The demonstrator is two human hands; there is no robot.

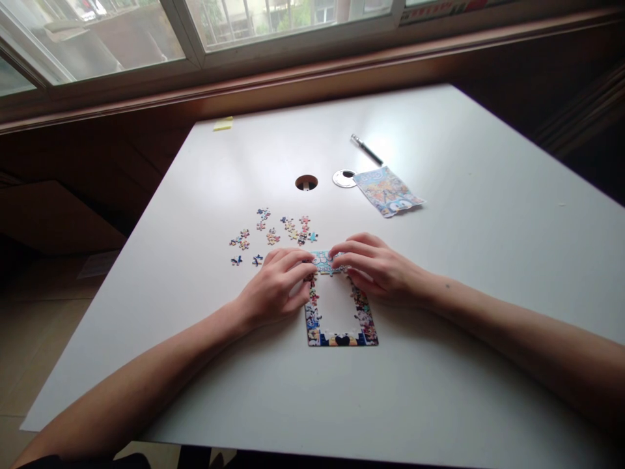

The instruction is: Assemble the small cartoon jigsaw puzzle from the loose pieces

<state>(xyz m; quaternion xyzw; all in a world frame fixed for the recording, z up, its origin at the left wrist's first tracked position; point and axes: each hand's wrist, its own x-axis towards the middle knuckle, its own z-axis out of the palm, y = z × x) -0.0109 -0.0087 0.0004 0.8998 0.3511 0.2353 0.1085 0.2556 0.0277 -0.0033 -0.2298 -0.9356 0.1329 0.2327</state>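
Note:
A partly assembled jigsaw puzzle lies flat on the white table, its border joined around a bare middle. Both hands rest on its light blue top strip. My left hand touches the upper left corner, fingers stretched out over the edge. On the upper right, my right hand lays its spread fingertips on the strip and right border. Parts of the top corners are hidden under the fingers. Just beyond my left hand, several loose puzzle pieces are scattered, some of them touching or joined.
Behind the puzzle, a crumpled colourful picture sheet lies beside a round cable-hole cover and a dark pen. An open cable hole is cut in the table. Yellow tape marks the far left corner, below a window.

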